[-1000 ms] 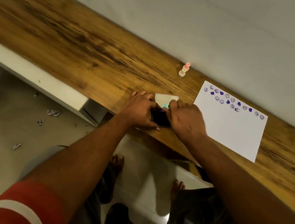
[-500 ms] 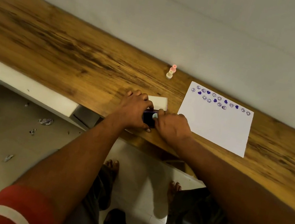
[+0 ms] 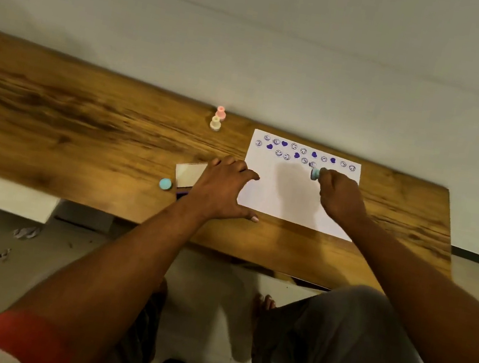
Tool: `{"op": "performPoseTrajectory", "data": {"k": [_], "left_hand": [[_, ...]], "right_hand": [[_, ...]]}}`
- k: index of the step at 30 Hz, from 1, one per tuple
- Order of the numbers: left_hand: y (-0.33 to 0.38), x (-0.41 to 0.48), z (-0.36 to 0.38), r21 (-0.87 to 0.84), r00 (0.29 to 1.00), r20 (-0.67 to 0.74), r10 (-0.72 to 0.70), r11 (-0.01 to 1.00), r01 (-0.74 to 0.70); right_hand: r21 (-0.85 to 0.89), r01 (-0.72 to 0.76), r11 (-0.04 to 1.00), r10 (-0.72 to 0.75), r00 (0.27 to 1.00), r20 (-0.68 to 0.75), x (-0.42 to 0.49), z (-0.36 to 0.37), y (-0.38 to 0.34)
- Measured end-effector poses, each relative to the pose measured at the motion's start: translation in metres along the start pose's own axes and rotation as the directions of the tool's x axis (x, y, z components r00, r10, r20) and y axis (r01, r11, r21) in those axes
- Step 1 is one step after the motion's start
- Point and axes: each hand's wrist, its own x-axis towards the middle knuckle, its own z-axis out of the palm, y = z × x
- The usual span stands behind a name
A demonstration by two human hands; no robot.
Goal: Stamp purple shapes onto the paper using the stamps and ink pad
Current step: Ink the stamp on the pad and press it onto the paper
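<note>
A white paper [image 3: 280,194] lies on the wooden table [image 3: 81,136], with purple hearts and smiley faces stamped along its far edge. My right hand [image 3: 340,198] holds a light blue stamp [image 3: 315,173] tilted at the paper, just below the stamped rows. My left hand [image 3: 224,188] rests flat, fingers spread, at the paper's left edge. It covers most of the dark ink pad [image 3: 181,194]; the pad's pale lid [image 3: 190,174] lies beside it. A blue cap [image 3: 165,184] sits left of the lid. A pink stamp [image 3: 220,112] and a cream stamp [image 3: 215,123] stand near the wall.
The table runs along a pale wall [image 3: 255,41]. My knee in grey trousers [image 3: 347,342] and bare feet show below the table edge. Scraps of paper [image 3: 27,232] lie on the floor at left.
My right hand lifted the blue stamp off the ink pad and carried it right onto the paper. My left hand let go of the pad and slid right to the paper's edge.
</note>
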Motion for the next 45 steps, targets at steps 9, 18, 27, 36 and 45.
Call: {"op": "performPoseTrajectory", "data": {"k": [9, 18, 27, 36, 45], "left_hand": [[0.052, 0.044, 0.031, 0.076, 0.997, -0.072, 0.003, 0.997, 0.002], [0.057, 0.059, 0.034, 0.103, 0.998, -0.015, -0.056, 0.993, 0.057], [0.058, 0.064, 0.037, 0.038, 0.995, -0.008, -0.096, 0.995, 0.096], [0.057, 0.063, 0.037, 0.033, 0.995, 0.003, -0.097, 0.995, 0.097], [0.057, 0.061, 0.035, 0.089, 0.998, -0.029, -0.060, 0.994, 0.063]], "right_hand": [[-0.493, 0.084, 0.866, -0.085, 0.996, 0.019, 0.060, -0.009, 0.044], [-0.546, 0.078, 0.834, -0.064, 0.997, 0.044, 0.079, 0.000, 0.047], [-0.542, 0.069, 0.837, -0.174, 0.974, -0.144, 0.086, -0.008, 0.035], [-0.638, 0.003, 0.770, 0.017, 1.000, 0.025, 0.079, 0.020, 0.034], [-0.212, -0.069, 0.975, 0.019, 0.973, -0.229, 0.072, -0.015, 0.054]]}}
